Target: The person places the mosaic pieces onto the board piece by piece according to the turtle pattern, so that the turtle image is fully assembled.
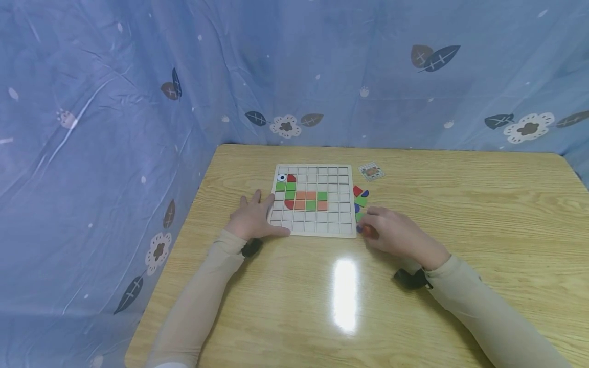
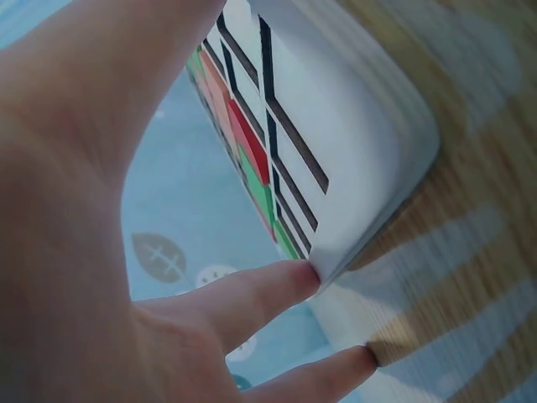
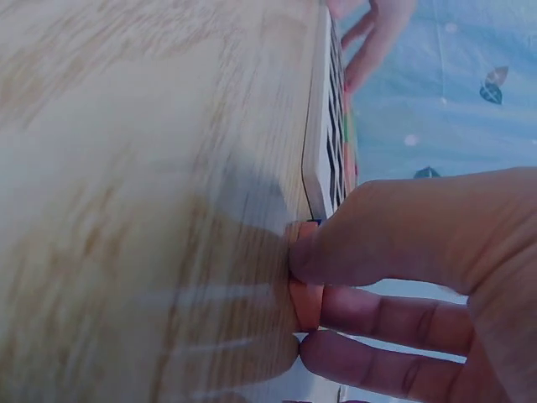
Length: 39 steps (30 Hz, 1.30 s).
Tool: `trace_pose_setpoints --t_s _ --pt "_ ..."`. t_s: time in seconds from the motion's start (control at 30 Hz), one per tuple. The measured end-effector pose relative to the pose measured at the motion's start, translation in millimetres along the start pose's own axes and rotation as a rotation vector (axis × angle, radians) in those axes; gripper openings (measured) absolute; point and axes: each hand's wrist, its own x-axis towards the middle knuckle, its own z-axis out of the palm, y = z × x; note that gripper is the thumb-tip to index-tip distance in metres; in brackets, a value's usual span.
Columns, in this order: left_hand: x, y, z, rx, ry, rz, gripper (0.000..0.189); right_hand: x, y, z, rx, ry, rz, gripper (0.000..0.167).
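A white square grid board (image 1: 340, 214) lies on the table, bearing green, orange and red pieces and an eye tile (image 1: 282, 178) in a connected shape. Spread along the board's left side, my left hand (image 1: 252, 217) has straight fingers, the thumb at the near edge; the left wrist view shows a fingertip touching the board's rim (image 2: 411, 134). My right hand (image 1: 398, 232) is just off the near right corner. Between its thumb and fingers it pinches an orange piece (image 3: 307, 306), low against the tabletop. Part of that piece is hidden by the thumb.
Loose pieces lie along the board's right side, among them a red one (image 1: 357, 190), a green one (image 1: 361, 201) and a blue one (image 1: 365, 193). A small patterned card (image 1: 371, 171) lies beyond them. Blue printed cloth (image 1: 340, 76) hangs behind and left of the table (image 1: 483, 204).
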Motion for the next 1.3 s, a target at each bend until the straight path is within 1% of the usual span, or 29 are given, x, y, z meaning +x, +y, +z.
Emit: trace_pose_setpoints --t_s 0.23,0.43,0.57,0.77,1.03,1.3 --pt "-1.6 1.4 -1.7 0.005 -0.005 -0.005 0.121 3.6 4 -2 0.021 0.008 -0.023 0.023" --pt "-1.8 2.0 -1.5 0.008 -0.009 -0.016 0.121 13.9 7 -5 0.064 0.023 -0.043 0.022" --pt "-1.5 1.7 -0.5 0.000 -0.011 -0.022 0.120 25.9 7 -6 0.102 0.038 -0.047 0.021" --pt "-1.1 0.9 0.2 -0.003 -0.010 -0.020 0.120 44.1 7 -5 0.163 0.041 -0.058 0.012" --pt "-1.8 1.2 0.4 0.004 -0.018 -0.020 0.121 71.2 9 -3 0.164 0.032 -0.028 0.008" --pt "-2.8 2.6 -1.0 0.016 -0.029 -0.024 0.121 99.0 12 2 0.190 0.024 -0.034 0.005"
